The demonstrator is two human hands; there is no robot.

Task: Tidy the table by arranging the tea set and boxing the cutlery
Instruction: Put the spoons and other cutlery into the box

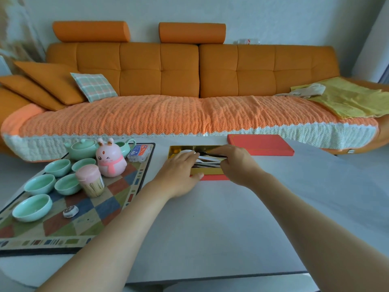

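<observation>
The left hand [179,167] lies flat on the cutlery [208,160] in the box [181,148], the right hand [235,163] pinches its handles — a crooked piece could block the lid [259,144].

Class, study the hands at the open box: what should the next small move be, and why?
Probably lay the cutlery flat in the gold-lined box and let go: the left hand and right hand both touch it, and the red lid lies off the box.

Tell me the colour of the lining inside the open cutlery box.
The open cutlery box is lined in shiny gold; the head view shows it.
</observation>
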